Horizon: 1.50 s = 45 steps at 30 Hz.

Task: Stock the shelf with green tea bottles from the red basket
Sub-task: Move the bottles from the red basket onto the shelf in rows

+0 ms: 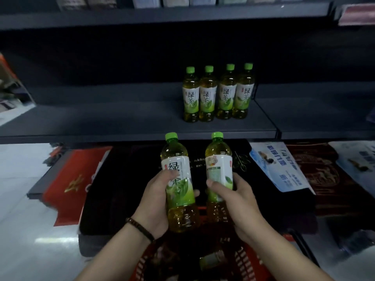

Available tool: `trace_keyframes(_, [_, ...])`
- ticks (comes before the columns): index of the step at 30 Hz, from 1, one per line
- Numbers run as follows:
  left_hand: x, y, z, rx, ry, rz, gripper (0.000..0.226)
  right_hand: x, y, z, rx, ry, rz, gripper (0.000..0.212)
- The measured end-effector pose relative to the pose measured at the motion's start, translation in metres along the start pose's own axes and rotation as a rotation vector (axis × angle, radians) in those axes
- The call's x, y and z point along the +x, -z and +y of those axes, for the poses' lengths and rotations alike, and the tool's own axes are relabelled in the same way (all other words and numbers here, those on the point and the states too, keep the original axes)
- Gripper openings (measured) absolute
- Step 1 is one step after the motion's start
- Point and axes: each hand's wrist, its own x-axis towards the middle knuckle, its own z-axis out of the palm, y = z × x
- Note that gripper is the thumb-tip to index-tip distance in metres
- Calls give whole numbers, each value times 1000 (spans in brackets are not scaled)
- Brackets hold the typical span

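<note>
left hand (156, 199) clamps a green tea bottle (178, 179) at mid-label: thumb across the front, fingers curled behind, one fingertip showing past the bottle's right edge. right hand (237, 201) grips a second green tea bottle (219, 169) the same way, thumb on the label, fingers round the right side. both bottles upright, green caps on, side by side with a gap between them, not touching. left one shows the front label with the big characters, right one shows the back label. both sit above the red basket (245, 258), in front of the middle shelf (121, 118) edge, caps about level with it. row of four bottles (218, 92) stands on that shelf, packed tight, right of centre, just beside the joint between shelf panels, labels forward. one more bottle in the basket (213, 260) lies on its side, blurred. beaded bracelet (140, 228) on the left wrist. shelf deck is dark grey metal. lower shelf behind the hands holds black boxes (125, 189), a red pack (71, 179) to the left, blue-and-white printed packs (280, 167) to the right. top shelf (162, 15) carries pale packs, cut off by the frame. pale glossy floor (30, 240) at lower left. light is dim
</note>
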Motion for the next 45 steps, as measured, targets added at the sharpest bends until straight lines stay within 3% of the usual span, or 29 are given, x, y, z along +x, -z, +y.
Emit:
trace_keyframes(4, [-1,-3,-2,-19,2,-22,56,4,-2,-3,164,-65,1,36])
trace_keyframes(7, [1,-4,-8,-35,18,-12,49,4,0,-4,230,-99,-45,36])
trace_keyframes(12, [-2,-2,-6,-35,23,-57,63,5,4,-5,232,-135,-141,64])
trace_keyframes(14, [-3,-3,-3,-53,32,-77,67,6,9,-7,298,-214,-215,60])
trace_keyframes(16, [-3,-3,-2,-57,45,-79,57,6,12,-10,383,-282,-254,50])
trace_keyframes(19, [-3,0,-2,-42,42,-57,46,8,16,-8,329,-196,-214,51])
trace_keyframes(23, [1,2,-4,-40,36,-57,54,9,17,-10,111,-92,-129,39])
trace_keyframes(28, [1,1,-5,-28,60,-61,49,4,11,-11,107,-95,-151,40])
trace_keyframes(34, [6,2,-7,-30,11,-17,61,8,6,-10,195,-119,-245,32])
trace_keyframes(39, [5,4,12,96,-77,-73,52,15,4,-24,148,-52,-283,56])
trace_keyframes(45, [33,19,66,152,-182,-109,46,56,-27,-60,155,44,-271,43])
